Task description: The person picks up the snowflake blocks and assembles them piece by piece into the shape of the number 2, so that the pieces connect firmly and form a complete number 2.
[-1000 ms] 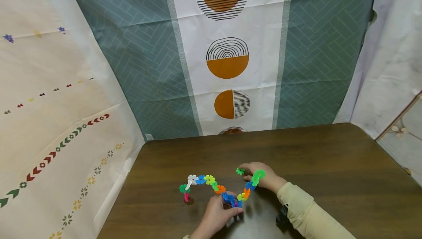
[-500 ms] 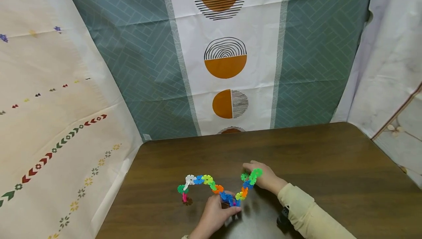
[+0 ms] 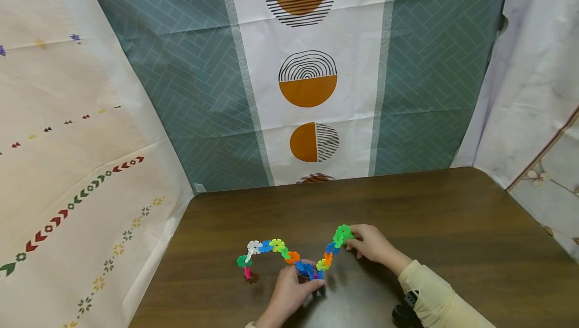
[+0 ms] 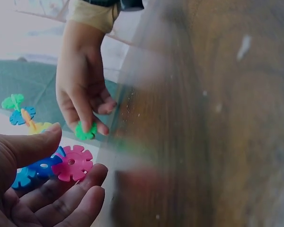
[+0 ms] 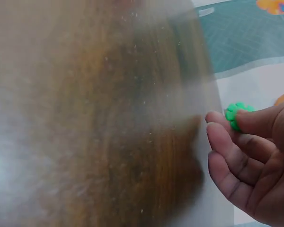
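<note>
A chain of linked notched plastic discs (image 3: 277, 245) in white, blue, yellow, green, orange and pink stands over the table. My left hand (image 3: 289, 290) holds it at its low middle. There, in the left wrist view, blue discs and a pink disc (image 4: 72, 163) sit between thumb and fingers. Close to the chain's green right end (image 3: 343, 232) is my right hand (image 3: 373, 243). A single green disc (image 5: 238, 116) is pinched by its thumb and finger. In the left wrist view this green disc (image 4: 86, 131) is apart from the chain's green end (image 4: 13, 101).
The brown wooden table (image 3: 407, 202) lies beneath both hands. Behind it hangs a teal and white patterned cloth (image 3: 217, 97). Pale cloths flank it on the left (image 3: 90, 177) and right (image 3: 538, 97). A brown disc (image 3: 252, 278) ends the chain's left side, low over the table.
My right hand first brought the green disc in toward the chain's right end, then shifted right. The chain and left hand have drifted slightly left in the view.
</note>
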`<state>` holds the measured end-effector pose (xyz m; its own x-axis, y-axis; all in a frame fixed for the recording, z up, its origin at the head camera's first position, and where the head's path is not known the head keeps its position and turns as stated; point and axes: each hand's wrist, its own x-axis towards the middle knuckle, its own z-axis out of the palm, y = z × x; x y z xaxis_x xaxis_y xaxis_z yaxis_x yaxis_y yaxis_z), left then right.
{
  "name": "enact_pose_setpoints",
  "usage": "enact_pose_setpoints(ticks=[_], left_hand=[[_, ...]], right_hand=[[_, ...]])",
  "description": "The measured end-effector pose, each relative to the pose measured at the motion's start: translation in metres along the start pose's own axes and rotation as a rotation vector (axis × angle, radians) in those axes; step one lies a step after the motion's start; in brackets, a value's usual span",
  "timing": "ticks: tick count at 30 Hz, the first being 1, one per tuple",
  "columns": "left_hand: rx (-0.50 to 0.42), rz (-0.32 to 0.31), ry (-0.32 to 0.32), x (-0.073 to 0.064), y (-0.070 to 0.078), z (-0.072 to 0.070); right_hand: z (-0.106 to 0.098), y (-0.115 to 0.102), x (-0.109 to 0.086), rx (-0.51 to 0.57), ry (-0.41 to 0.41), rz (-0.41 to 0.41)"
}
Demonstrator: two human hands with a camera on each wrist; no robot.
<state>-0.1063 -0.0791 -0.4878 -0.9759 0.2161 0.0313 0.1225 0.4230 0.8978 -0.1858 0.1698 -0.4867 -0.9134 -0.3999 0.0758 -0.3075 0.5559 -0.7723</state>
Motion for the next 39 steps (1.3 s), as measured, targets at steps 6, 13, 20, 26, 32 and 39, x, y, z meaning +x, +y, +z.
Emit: enact_pose_setpoints(ticks=[6, 13, 20, 26, 32, 39], left_hand=[[0.022, -0.040, 0.035, 0.002, -0.004, -0.003], [0.051, -0.001, 0.068, 0.004, -0.006, -0.008], [0.107, 0.038, 0.070, 0.005, -0.007, -0.010], [0.152, 0.075, 0.074, 0.003, -0.007, -0.008], [0.179, 0.090, 0.072, 0.002, -0.005, -0.008], [0.242, 0.103, 0.078, 0.004, -0.005, -0.008]], right_hand=[[-0.011, -0.003, -0.013, 0.215, -0.001, 0.016], [-0.025, -0.018, -0.026, 0.329, 0.048, 0.031], [-0.033, -0.039, -0.034, 0.379, 0.136, 0.017], [-0.034, -0.055, -0.036, 0.360, 0.224, -0.009], [-0.034, -0.061, -0.036, 0.308, 0.245, -0.019], [-0.038, -0.065, -0.036, 0.150, 0.238, -0.027]])
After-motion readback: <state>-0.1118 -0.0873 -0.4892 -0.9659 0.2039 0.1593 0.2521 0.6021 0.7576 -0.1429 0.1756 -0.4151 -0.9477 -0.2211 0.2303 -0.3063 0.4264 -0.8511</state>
